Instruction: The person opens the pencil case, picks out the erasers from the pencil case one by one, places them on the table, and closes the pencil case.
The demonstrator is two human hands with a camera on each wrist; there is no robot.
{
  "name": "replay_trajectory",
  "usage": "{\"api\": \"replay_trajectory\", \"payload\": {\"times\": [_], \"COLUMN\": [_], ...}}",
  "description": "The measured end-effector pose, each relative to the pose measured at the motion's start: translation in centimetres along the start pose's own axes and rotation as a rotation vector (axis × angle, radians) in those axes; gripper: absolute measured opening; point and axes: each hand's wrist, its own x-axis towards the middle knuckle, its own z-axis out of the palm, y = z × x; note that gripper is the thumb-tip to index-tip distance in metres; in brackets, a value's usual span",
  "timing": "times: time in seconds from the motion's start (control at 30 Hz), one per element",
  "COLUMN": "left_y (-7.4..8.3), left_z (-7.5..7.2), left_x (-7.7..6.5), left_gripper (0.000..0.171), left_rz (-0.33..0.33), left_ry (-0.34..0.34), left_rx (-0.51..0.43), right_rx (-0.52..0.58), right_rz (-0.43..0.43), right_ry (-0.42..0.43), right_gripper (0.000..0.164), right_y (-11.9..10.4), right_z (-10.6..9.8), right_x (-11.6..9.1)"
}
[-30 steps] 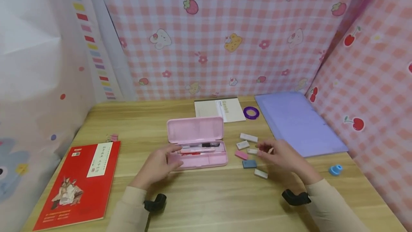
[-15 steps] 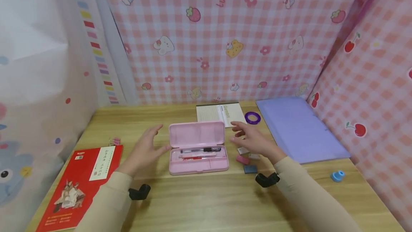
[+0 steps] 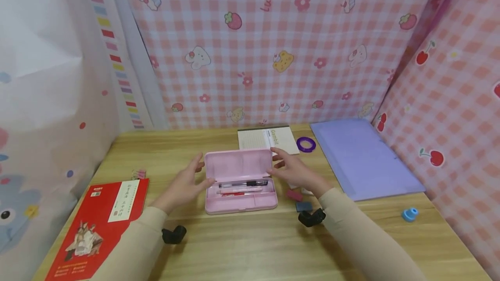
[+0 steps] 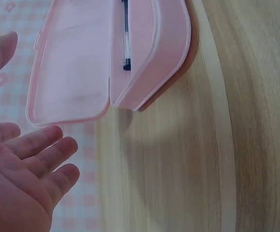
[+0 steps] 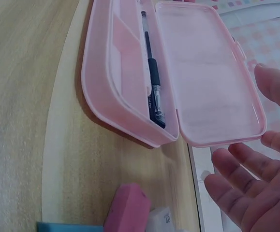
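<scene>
A pink pencil case (image 3: 238, 164) lies with its lid raised on the wooden table. Inside its tray are a black gel pen (image 3: 255, 182) and a pink-and-white pen (image 3: 244, 190). At the lid's left edge is my left hand (image 3: 181, 190), fingers extended and thumb apart. My right hand (image 3: 298, 172) stands at the lid's right edge, fingers spread. In the right wrist view its fingertips (image 5: 227, 154) come right up to the lid's corner. Beneath the right forearm, partly hidden, lie a pink eraser (image 3: 294, 195), a blue eraser (image 3: 304, 206) and white ones.
A red book (image 3: 105, 224) lies at the left, a pink binder clip (image 3: 141, 173) behind it. Behind the case are a notepad (image 3: 287, 140) and a purple tape ring (image 3: 306, 144). A lavender folder (image 3: 363, 159) and a small blue cap-like piece (image 3: 410, 214) lie at right.
My right hand has moved from the erasers up and left to the lid's right edge. The left hand has left the case's tray and come to the lid's left edge.
</scene>
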Motion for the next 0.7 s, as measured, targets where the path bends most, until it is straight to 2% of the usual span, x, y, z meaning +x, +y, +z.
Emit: {"api": "replay_trajectory", "payload": {"times": [0.2,0.37,0.5,0.7], "left_y": [0.0,0.4,0.7,1.4], "left_z": [0.3,0.3,0.3,1.1], "left_x": [-0.4,-1.2,-2.4,-4.6], "left_gripper": [0.099,0.095,0.091,0.075], "left_rz": [0.001,0.015,0.073,0.146], "left_ry": [0.011,0.02,0.023,-0.015], "left_rx": [-0.024,-0.008,0.048,0.151], "right_rx": [0.048,0.013,-0.066,-0.29], "right_rz": [-0.015,-0.041,-0.106,-0.199], "right_ry": [0.016,0.017,0.017,0.04], "right_gripper": [0.068,0.065,0.063,0.054], "right_y": [-0.1,-0.2,-0.5,-0.7], "right_z": [0.2,0.2,0.3,1.2], "right_x": [-0.3,-1.5,-3.1,-5.9]}}
